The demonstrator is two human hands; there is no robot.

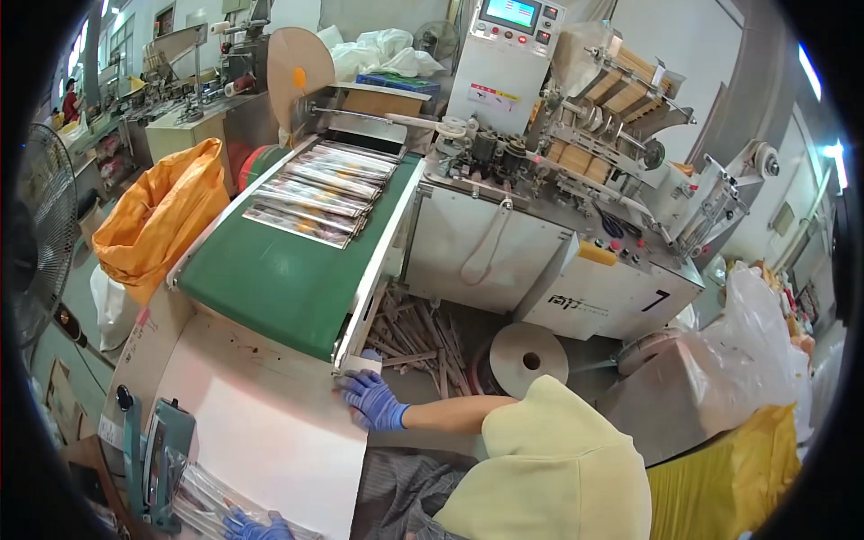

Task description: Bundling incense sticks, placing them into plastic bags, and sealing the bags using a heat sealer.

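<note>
My right hand (372, 401), in a blue-purple knit glove, rests on the table's right edge just below the conveyor's end, fingers apart and holding nothing. At the lower edge, my left hand (256, 525), gloved alike and partly cut off, lies with fingers apart on a pile of clear plastic bags (202, 493). A teal metal hand press (167, 450) stands beside those bags. Overlapping rows of printed plastic bags (315, 193) lie on the far part of the green conveyor belt (270, 274). Between my hands extends the pale tabletop (270, 441).
A machine with a control screen (510, 11) stands behind the belt, its white cabinet (490, 238) to the right. An orange sack (166, 216) and a fan (45, 225) are at left. A film roll (529, 360) and scrap strips (418, 342) lie on the floor.
</note>
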